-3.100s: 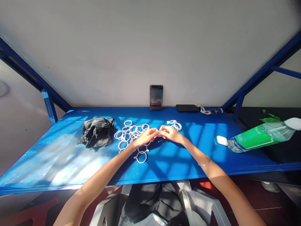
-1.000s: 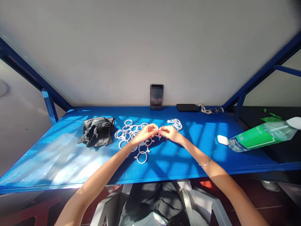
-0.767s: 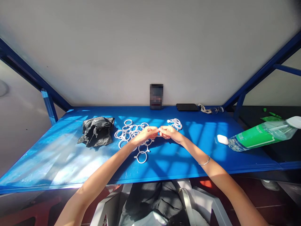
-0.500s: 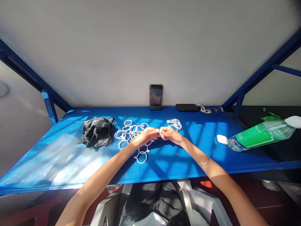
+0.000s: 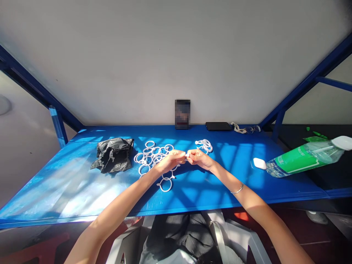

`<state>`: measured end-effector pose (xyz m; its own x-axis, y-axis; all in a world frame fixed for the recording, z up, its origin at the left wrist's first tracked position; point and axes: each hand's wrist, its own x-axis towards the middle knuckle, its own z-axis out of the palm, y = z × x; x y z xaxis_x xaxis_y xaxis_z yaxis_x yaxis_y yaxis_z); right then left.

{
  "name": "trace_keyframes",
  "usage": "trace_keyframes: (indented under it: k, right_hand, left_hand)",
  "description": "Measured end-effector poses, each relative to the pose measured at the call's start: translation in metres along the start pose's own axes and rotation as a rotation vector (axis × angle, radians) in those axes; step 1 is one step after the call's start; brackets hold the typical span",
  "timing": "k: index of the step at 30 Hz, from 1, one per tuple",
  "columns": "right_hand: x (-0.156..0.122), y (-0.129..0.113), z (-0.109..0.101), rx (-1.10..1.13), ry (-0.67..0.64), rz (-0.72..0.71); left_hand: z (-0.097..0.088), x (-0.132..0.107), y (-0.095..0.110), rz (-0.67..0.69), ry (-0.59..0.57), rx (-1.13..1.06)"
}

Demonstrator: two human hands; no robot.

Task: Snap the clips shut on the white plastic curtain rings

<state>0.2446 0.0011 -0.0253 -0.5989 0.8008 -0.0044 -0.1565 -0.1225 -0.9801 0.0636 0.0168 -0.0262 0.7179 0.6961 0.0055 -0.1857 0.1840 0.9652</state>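
My left hand and my right hand meet above the table, fingertips pinched together. Between them a bit of white plastic shows, looking like part of a curtain ring; the fingers cover most of it. Under and left of my left hand lies a loose spread of white curtain rings with small knobs on their rims, one ring being nearest to me. Just beyond my right hand sits a smaller heap of the same rings.
The blue table bears a crumpled black plastic bag at left. A dark upright device leans on the wall, beside a black phone and glasses. A white case and a green-labelled bottle are at right.
Both hands stay together at the same place, with only a slight shift of the fingers around the white piece. The rings lie as before.
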Motion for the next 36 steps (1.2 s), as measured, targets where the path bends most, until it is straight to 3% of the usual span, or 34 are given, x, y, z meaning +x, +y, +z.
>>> trace_keyframes:
  k: [10, 14, 17, 20, 24, 28, 31, 36]
  right_hand:
    - [0.0, 0.001, -0.002, 0.063, 0.021, -0.045]
    - [-0.001, -0.005, -0.008, -0.104, 0.067, -0.058]
    - [-0.003, -0.015, -0.015, -0.41, 0.188, -0.098]
    - [-0.007, -0.024, -0.023, -0.778, 0.413, -0.147]
    - [-0.013, -0.027, -0.036, -1.388, 0.734, -0.118]
    - [-0.016, -0.025, -0.045, -1.628, 0.727, 0.023]
    - [-0.016, -0.025, -0.047, -1.669, 0.675, 0.094]
    - [-0.015, -0.025, -0.045, -1.665, 0.636, 0.094]
  left_hand:
    - [-0.001, -0.002, 0.003, 0.039, 0.045, 0.013]
    - [-0.004, -0.003, 0.011, 0.03, 0.037, 0.064]
    - [-0.012, -0.004, 0.017, 0.112, 0.115, 0.324]
    - [-0.027, -0.003, 0.017, 0.199, 0.302, 0.723]
    - [-0.047, -0.004, 0.008, 0.149, 0.516, 1.311]
    - [-0.055, -0.005, -0.003, 0.04, 0.504, 1.672]
    - [-0.053, -0.006, -0.007, -0.006, 0.453, 1.739]
    - [-0.05, -0.006, -0.004, -0.048, 0.42, 1.751]
